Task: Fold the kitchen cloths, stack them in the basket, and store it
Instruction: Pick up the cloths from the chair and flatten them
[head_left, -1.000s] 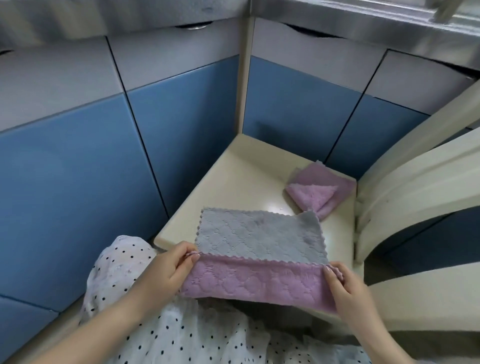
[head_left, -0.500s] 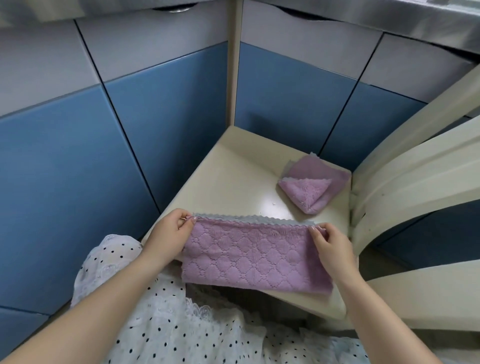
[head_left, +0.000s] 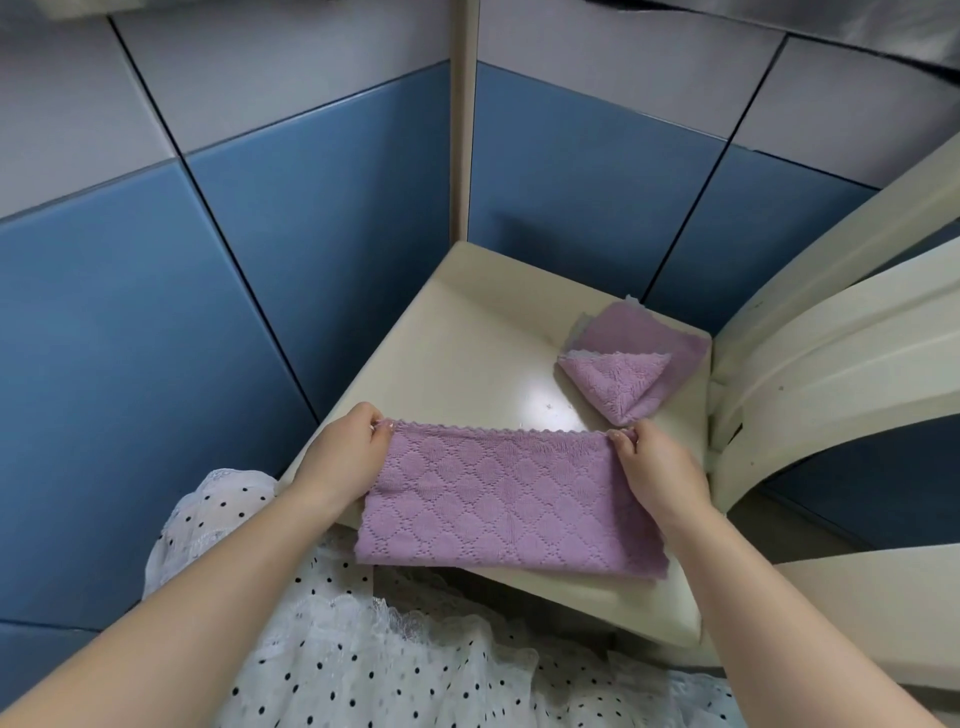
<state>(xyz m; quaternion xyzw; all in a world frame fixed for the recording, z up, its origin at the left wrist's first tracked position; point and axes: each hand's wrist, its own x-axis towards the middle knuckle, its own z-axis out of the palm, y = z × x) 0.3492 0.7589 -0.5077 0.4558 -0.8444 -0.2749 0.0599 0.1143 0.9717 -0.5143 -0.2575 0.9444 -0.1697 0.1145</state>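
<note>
A: In the head view, what are the hands doing?

B: The left hand (head_left: 347, 457) pinches the far left corner of a purple quilted microfibre cloth with a scalloped edge (head_left: 506, 506), thumb and fingertips pressed together on it. The right hand (head_left: 658, 470) pinches the far right corner the same way.

A: Where does that cloth lie?

B: Folded in half into a long rectangle on the near part of a cream, glossy chair seat (head_left: 467, 332); its near edge overhangs the seat's front, above a white dress with black dots (head_left: 332, 649).

A: Anything else on the seat?

B: A second purple cloth, folded small with a triangular flap on top (head_left: 636, 364), sits at the far right corner, well apart from the hands. Blue and grey cabinet panels (head_left: 208, 260) stand behind, and the cream curved chair back (head_left: 831, 353) is at the right.
</note>
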